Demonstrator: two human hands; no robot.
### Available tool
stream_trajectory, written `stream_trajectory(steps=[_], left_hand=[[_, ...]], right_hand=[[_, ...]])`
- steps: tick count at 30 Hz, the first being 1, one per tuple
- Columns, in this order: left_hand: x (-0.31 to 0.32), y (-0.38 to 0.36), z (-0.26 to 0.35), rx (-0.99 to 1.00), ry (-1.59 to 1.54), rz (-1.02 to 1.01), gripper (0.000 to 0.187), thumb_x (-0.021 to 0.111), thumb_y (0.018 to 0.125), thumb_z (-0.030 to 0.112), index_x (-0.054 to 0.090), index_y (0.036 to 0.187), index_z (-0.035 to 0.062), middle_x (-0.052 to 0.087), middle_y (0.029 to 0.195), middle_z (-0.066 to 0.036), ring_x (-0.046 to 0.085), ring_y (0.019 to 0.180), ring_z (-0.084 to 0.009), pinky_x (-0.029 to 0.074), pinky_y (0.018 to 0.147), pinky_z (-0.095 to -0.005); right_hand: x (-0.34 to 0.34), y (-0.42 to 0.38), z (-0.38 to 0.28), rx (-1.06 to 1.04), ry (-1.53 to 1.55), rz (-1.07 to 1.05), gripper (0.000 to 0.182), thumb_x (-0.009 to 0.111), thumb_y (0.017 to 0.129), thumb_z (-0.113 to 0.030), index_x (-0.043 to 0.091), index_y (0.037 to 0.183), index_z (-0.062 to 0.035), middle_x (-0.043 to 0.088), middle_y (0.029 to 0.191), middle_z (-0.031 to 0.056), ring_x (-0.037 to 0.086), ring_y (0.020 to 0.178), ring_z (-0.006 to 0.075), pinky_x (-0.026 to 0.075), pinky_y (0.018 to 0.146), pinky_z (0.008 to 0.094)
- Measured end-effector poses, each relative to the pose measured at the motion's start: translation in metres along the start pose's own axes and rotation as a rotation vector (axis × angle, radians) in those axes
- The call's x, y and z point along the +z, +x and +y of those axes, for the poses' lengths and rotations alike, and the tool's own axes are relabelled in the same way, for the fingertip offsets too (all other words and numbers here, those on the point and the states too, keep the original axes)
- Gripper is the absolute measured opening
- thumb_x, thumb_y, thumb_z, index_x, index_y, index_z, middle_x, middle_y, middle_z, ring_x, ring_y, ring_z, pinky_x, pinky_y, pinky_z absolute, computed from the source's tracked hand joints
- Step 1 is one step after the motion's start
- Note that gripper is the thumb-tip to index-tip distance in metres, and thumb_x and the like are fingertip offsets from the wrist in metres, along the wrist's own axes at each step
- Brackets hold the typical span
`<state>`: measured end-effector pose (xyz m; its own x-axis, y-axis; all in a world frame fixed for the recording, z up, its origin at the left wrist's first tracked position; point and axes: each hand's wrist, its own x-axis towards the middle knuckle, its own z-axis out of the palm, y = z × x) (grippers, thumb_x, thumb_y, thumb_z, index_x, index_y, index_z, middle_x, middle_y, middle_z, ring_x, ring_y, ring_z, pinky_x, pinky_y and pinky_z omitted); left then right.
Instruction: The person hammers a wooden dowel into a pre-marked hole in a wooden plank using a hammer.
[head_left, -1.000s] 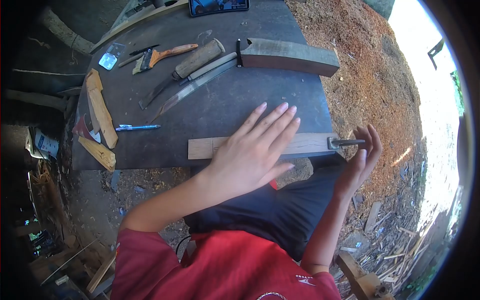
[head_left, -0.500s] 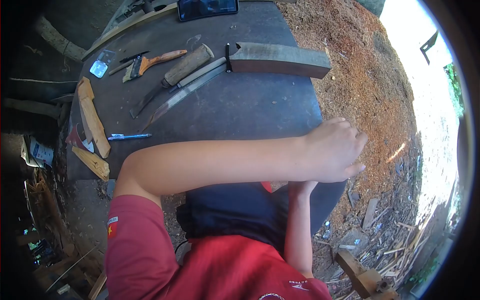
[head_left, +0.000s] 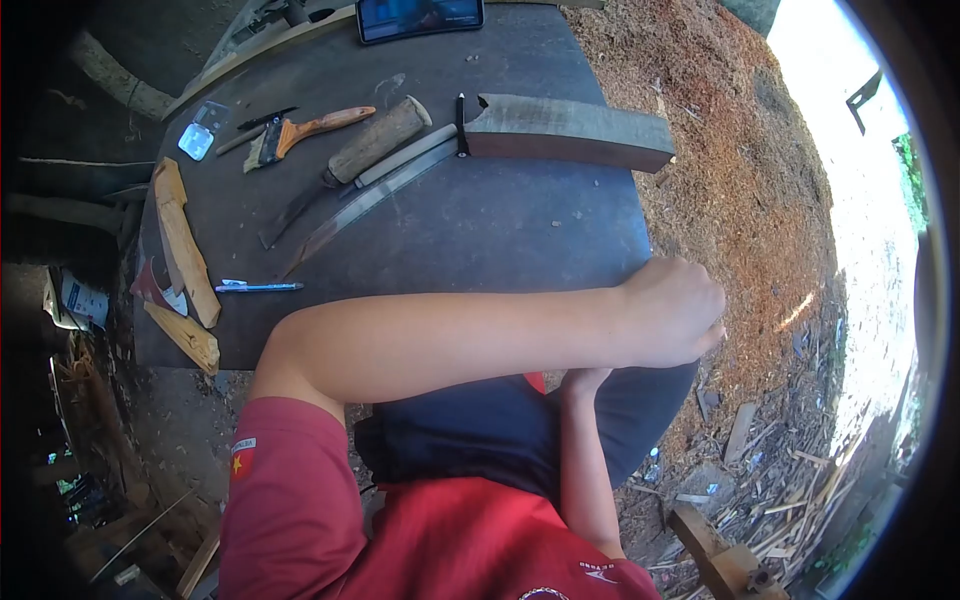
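Observation:
My left forearm reaches across my lap to the right. My left hand [head_left: 675, 312] is a closed fist near the table's right edge, its back toward me; nothing sticks out of it. Below that wrist is my right hand [head_left: 585, 380], partly covered by the left forearm, so its fingers are hidden. Farther up the table [head_left: 480, 235] lies a curved block of wood [head_left: 570, 130], with a thin black tool [head_left: 461, 125] against its left end. A wooden-handled chisel [head_left: 380, 140] and a long narrow blade with a pale handle [head_left: 375, 195] lie left of it.
A paintbrush [head_left: 310, 130], a pen [head_left: 260, 287], a small clear case [head_left: 200, 135] and wood offcuts [head_left: 185, 245] lie at the table's left. A phone [head_left: 420, 20] stands at the back. Sawdust [head_left: 740, 180] and wood scraps [head_left: 770, 480] cover the floor at right.
My left fist has moved slightly down, and its fingers are curled in more tightly. My right hand has shifted slightly left. The view has moved a little; the table things lie as before.

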<state>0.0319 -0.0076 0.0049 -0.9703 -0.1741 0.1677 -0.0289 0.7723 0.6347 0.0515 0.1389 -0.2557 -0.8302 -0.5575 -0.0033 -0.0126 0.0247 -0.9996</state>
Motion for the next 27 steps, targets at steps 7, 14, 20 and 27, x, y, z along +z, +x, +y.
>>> stream_trajectory(steps=[7, 14, 20, 27], left_hand=[[0.004, -0.003, -0.005, 0.051, 0.134, 0.081, 0.047, 0.064, 0.101, 0.033, 0.072, 0.068, 0.0009, 0.068, 0.062, -0.017, 0.073, 0.062, -0.0342, 0.06, 0.058, -0.0448], [0.008, 0.0, -0.007, 0.096, 0.171, 0.086, 0.044, 0.063, 0.102, 0.028, 0.072, 0.068, 0.0018, 0.067, 0.061, -0.016, 0.073, 0.062, -0.0332, 0.06, 0.058, -0.0442], [0.009, 0.002, -0.009, 0.117, 0.139, 0.075, 0.042, 0.063, 0.101, 0.026, 0.073, 0.069, 0.0009, 0.067, 0.06, -0.016, 0.072, 0.061, -0.0348, 0.06, 0.06, -0.046], [0.007, 0.004, -0.008, 0.13, 0.145, 0.05, 0.041, 0.062, 0.101, 0.025, 0.073, 0.069, 0.0005, 0.067, 0.061, -0.016, 0.073, 0.061, -0.0347, 0.059, 0.06, -0.0464]], right_hand=[[-0.006, 0.005, 0.029, -0.339, -0.359, -0.076, 0.071, 0.059, 0.107, -0.045, 0.04, 0.159, -0.0005, 0.051, 0.156, 0.019, 0.052, 0.141, 0.0291, 0.042, 0.116, 0.044], [0.01, 0.006, 0.029, -0.222, 0.021, -0.006, 0.066, 0.059, 0.106, -0.045, 0.047, 0.153, -0.0006, 0.056, 0.149, 0.0185, 0.055, 0.137, 0.0303, 0.044, 0.113, 0.0452], [0.006, 0.005, 0.03, -0.203, 0.014, -0.051, 0.066, 0.061, 0.105, -0.043, 0.047, 0.153, -0.0007, 0.056, 0.149, 0.0176, 0.056, 0.137, 0.0294, 0.045, 0.113, 0.0444], [0.002, 0.01, 0.028, -0.197, 0.002, -0.1, 0.066, 0.064, 0.104, -0.041, 0.047, 0.153, -0.0009, 0.056, 0.149, 0.0165, 0.056, 0.136, 0.0283, 0.045, 0.113, 0.0434]])
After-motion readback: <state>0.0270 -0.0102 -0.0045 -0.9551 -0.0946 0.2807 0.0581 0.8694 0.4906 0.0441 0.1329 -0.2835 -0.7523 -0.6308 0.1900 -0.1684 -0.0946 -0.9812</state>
